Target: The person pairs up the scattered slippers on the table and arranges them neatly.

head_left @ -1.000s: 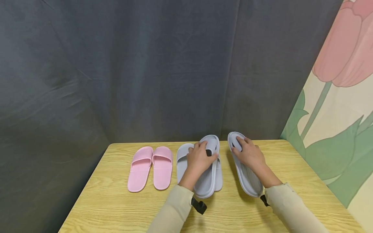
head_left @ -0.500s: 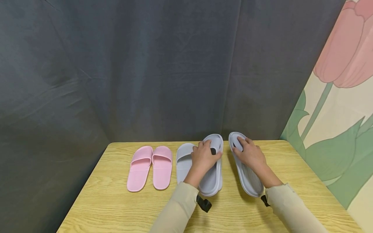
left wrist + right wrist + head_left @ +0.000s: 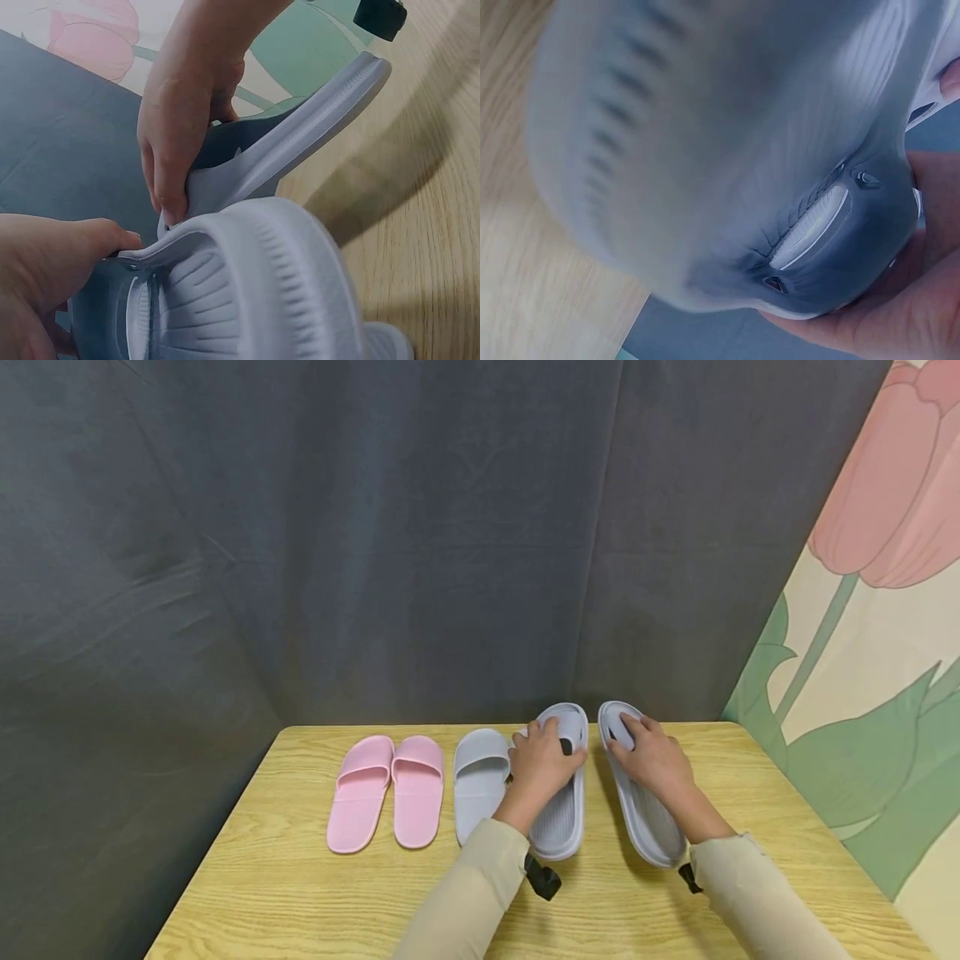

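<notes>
My left hand (image 3: 543, 762) grips a thick-soled, pale grey-lavender slipper (image 3: 558, 827) across its strap. In the left wrist view, that slipper (image 3: 300, 270) has a ribbed footbed and its heel faces the camera. My right hand (image 3: 654, 762) holds the matching slipper (image 3: 654, 827) by the strap, fingers over the toe. The left wrist view shows this right slipper (image 3: 322, 112) above the tabletop, its shadow beneath. Toes point to the back, closer together than the heels. A flatter grey slipper (image 3: 480, 789) lies just left of my left hand; its mate is mostly hidden behind the held slipper.
Two pink slippers (image 3: 358, 810) lie side by side on the left of the wood-grain table (image 3: 300, 893). A dark curtain (image 3: 450, 543) hangs along the table's back edge. A wall painted with a tulip (image 3: 877, 485) stands on the right.
My left hand has carried its slipper to the right, off the flat grey pair, uncovering the left one of that pair. The right hand and its slipper have shifted slightly right.
</notes>
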Motion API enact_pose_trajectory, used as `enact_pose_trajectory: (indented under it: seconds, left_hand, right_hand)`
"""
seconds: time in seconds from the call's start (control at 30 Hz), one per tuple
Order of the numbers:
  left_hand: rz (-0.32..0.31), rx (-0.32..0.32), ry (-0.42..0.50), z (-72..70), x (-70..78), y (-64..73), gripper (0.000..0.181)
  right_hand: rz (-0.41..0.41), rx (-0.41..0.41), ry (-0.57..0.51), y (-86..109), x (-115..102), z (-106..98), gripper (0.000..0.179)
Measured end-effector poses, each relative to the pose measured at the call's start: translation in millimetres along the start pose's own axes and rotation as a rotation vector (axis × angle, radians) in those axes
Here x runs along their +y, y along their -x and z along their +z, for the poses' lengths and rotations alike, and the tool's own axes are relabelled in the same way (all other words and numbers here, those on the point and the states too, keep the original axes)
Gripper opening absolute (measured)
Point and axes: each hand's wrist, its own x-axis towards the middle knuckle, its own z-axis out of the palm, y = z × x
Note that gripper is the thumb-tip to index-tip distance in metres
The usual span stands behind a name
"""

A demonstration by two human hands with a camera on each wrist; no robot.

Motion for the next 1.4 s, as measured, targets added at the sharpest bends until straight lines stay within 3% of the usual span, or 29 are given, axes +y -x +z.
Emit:
enact_pose_trajectory:
  seconds: [0.73,1.07,1.4]
  left_hand:
    - [0.0,-0.028,-0.016,18.6,25.5,-6.7,0.068]
    - [-0.006,-0.079,-0.032,29.5,38.3,-10.5,0.069]
    - [-0.004,-0.091,-0.051,38.0,51.7,-12.6,0.071]
  right_hand:
    - [0.025,-0.018,0.002,-0.5,16.7,-4.3,0.064]
    - [0.056,-0.036,0.014,-3.9,28.3,-3.7,0.066]
    - [0.06,-0.039,0.025,-3.9,40.8,-2.6,0.067]
